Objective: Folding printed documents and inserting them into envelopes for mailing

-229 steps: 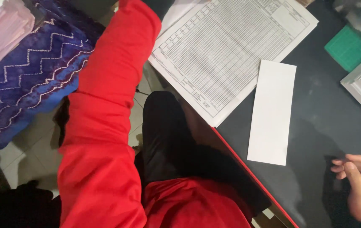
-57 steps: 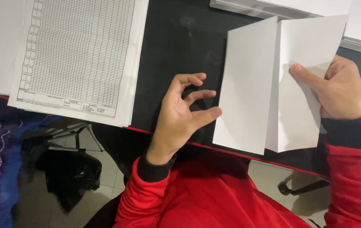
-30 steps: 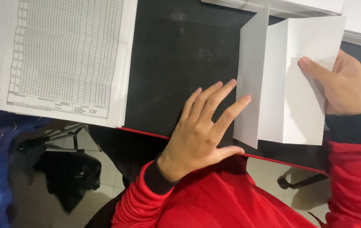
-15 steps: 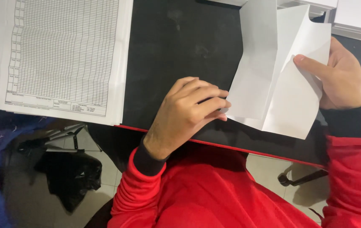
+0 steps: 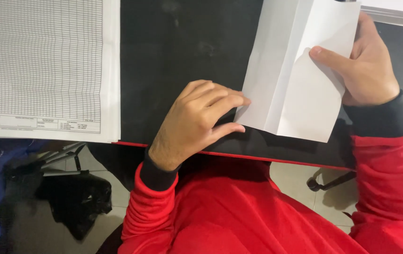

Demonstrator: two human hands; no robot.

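Worktop (image 5: 182, 51): black surface, red front edge running from lower left to lower right just ahead of the person's red sleeves; a broad bare strip of it lies between the form and the sheet, the only free ground in view. Form (image 5: 46, 66): large white gridded paper at left, flat, its right edge parallel to the bare strip, its lower edge just short of the red edge; top and left run out of view. Sheet (image 5: 300, 70): plain white paper at right centre, creased lengthwise into panels, long axis running from near the front edge up and away, leaning slightly right; near short edge sits just inside the red edge, far end cut off by the top of the view. White stack (image 5: 394, 11): only a corner shows at upper right, just beside the sheet's far end. Right hand (image 5: 366, 70): grip closed on the sheet's right panel, thumb pressed on top, fingers behind. Left hand (image 5: 197, 122): knuckles curled, fingertips (image 5: 241, 101) meeting the sheet's left edge near its lower corner; whether they pinch it or merely touch cannot be told. Floor below left: tiled, with a dark bag (image 5: 76, 202).
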